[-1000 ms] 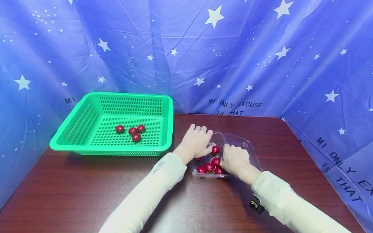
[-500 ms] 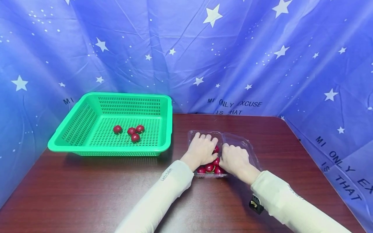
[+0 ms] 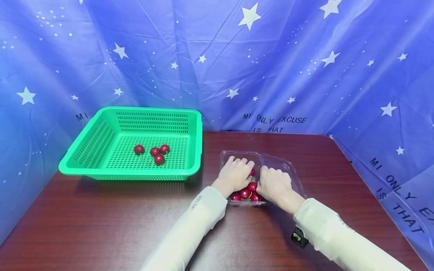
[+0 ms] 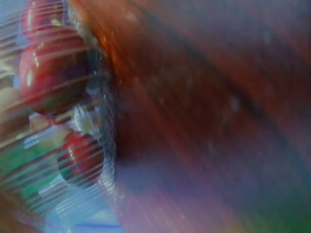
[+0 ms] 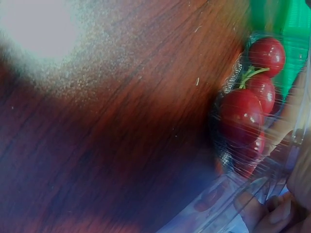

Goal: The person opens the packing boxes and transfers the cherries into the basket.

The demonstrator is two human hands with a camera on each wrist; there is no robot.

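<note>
A clear plastic clamshell box (image 3: 226,154) lies on the table with its lid (image 3: 283,165) folded out to the right. Several red cherries (image 3: 245,194) with green stems are in its near part. My left hand (image 3: 235,174) reaches down into the box with bent fingers; its fingertips are hidden, so whether they hold a cherry does not show. With curled fingers, my right hand (image 3: 276,183) grips the box at its right side, along the lid fold. In the right wrist view, fingertips (image 5: 279,211) press against the clear plastic beside the cherries (image 5: 240,116).
A green slotted plastic basket (image 3: 129,172) stands at the back left, with several cherries (image 3: 159,159) on its floor. The brown wooden table (image 3: 112,218) meets a blue star-printed curtain (image 3: 217,75) at the back and sides.
My left hand has moved a little right and down into the box, and its fingers have bent more. My right hand keeps its place on the box.
</note>
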